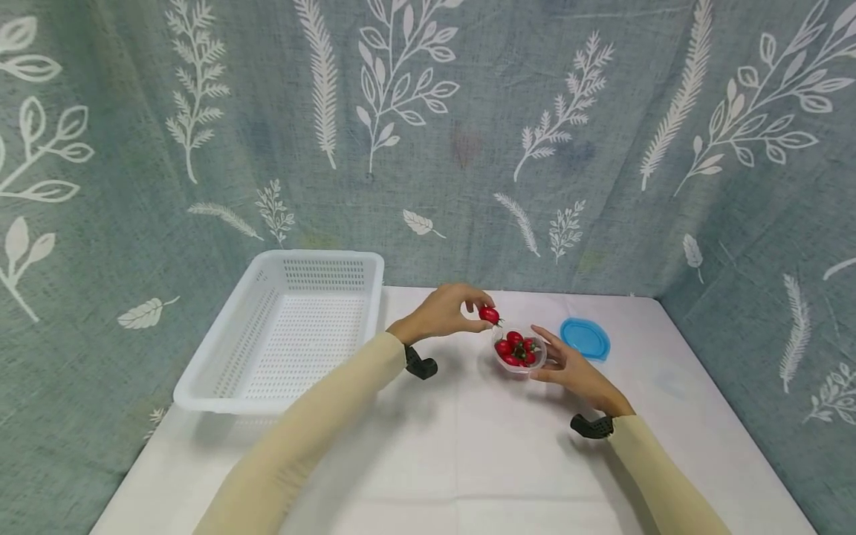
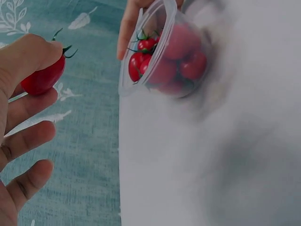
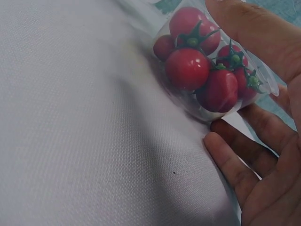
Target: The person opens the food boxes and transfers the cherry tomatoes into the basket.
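Note:
My left hand [image 1: 451, 312] pinches a red cherry tomato [image 2: 43, 77] between thumb and forefinger; the other fingers are spread, and green sepals stick out past the thumb. Just to its right is a clear plastic tub [image 1: 518, 371] holding several more cherry tomatoes [image 3: 187, 69], some with green stems. The tub is uncovered and rests on the white cloth. From the right, my right hand [image 1: 571, 375] holds the tub, thumb on one side and fingers around the other. In the right wrist view the tomatoes show through the tub's wall.
A large white perforated basket [image 1: 221, 403] stands on the left of the table [image 1: 414, 475]. Behind my right hand lies a blue lid [image 1: 585, 339]. Grey-green leaf-patterned curtains [image 1: 428, 186] close off the back and sides.

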Available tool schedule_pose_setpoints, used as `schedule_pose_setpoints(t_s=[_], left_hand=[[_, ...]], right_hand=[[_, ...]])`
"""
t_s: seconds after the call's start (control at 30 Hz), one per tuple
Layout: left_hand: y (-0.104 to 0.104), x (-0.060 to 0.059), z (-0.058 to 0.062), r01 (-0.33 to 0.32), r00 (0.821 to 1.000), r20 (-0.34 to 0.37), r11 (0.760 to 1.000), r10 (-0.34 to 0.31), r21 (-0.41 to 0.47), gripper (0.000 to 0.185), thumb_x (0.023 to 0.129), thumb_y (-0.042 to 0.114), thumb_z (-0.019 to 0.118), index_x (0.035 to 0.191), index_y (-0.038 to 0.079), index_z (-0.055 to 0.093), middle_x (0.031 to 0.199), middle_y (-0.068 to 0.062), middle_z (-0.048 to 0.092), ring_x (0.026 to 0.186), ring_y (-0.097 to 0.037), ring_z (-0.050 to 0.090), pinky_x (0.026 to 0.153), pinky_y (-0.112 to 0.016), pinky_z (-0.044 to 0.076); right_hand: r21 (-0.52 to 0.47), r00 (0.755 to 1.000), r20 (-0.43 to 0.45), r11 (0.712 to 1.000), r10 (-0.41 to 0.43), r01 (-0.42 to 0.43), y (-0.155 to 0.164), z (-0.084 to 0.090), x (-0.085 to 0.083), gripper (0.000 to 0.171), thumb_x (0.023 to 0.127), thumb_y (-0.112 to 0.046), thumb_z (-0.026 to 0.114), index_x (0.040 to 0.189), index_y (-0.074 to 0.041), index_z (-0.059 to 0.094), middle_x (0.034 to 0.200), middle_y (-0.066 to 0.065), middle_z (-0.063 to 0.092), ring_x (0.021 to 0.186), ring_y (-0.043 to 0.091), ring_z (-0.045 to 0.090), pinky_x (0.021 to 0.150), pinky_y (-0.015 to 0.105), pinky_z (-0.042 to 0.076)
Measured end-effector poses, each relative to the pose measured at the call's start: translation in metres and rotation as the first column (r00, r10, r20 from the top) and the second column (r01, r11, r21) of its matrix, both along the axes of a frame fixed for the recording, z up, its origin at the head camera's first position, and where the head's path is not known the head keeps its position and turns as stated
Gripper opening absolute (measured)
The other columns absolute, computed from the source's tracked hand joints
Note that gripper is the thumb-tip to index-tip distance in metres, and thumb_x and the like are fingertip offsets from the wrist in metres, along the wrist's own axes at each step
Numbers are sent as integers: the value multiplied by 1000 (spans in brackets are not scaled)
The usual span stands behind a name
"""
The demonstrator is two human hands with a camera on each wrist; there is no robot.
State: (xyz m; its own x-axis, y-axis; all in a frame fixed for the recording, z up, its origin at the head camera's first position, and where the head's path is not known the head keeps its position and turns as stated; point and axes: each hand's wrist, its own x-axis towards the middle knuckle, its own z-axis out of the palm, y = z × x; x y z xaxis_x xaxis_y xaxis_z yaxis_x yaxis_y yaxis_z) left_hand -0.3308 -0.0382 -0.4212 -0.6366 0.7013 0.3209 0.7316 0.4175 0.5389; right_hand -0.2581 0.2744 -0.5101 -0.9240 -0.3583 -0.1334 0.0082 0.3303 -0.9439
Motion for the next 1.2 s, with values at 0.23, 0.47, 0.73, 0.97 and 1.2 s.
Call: schedule_pose_setpoints(t_s=[0.23, 0.47, 0.73, 0.97, 1.2], left_hand=[[-21, -2, 6, -37, 999, -5, 999, 38, 34, 24, 89, 34, 82, 111, 25, 75, 101, 15, 70, 93, -19, 65, 75, -32, 50], [-54, -2, 11, -72, 997, -8, 996, 73, 51, 25, 90, 31, 82, 112, 22, 74, 107, 13, 70, 94, -19, 63, 76, -37, 52], [-96, 1, 17, -148, 989, 2, 986, 148, 72, 26, 88, 29, 85, 111, 23, 74, 104, 11, 70, 93, -18, 63, 70, -35, 49], [-124, 1, 18, -226, 973, -12, 969, 228, 96, 27, 88, 35, 84, 112, 24, 75, 102, 11, 70, 90, -17, 63, 68, -35, 48], [-150, 3, 13, -277, 958, -40, 953, 283, 121, 31, 93, 37, 79, 120, 23, 74, 105, 10, 70, 88, -14, 62, 71, -35, 50]], right_hand=[[1, 1000, -13, 1000, 13, -13, 1, 0, 0, 98, 90, -28, 83, 165, -31, 21, 166, 19, 27, 145, 44, 38, 114, 65, 30], [-15, 999, -19, 999, 32, -33, 2, -2, -1, 96, 91, -27, 82, 165, -32, 21, 167, 17, 25, 143, 44, 42, 113, 64, 31], [-32, 999, -14, 999, 39, -39, 5, -3, -1, 97, 91, -27, 82, 166, -31, 19, 168, 17, 22, 145, 44, 38, 114, 65, 29], [-39, 999, -18, 999, 36, -36, 4, -2, 1, 96, 91, -26, 82, 165, -33, 21, 168, 16, 24, 146, 43, 36, 115, 65, 27], [-20, 999, -17, 999, 30, -30, 5, -3, 1, 98, 91, -27, 82, 166, -30, 19, 169, 15, 21, 146, 44, 37, 114, 66, 27]])
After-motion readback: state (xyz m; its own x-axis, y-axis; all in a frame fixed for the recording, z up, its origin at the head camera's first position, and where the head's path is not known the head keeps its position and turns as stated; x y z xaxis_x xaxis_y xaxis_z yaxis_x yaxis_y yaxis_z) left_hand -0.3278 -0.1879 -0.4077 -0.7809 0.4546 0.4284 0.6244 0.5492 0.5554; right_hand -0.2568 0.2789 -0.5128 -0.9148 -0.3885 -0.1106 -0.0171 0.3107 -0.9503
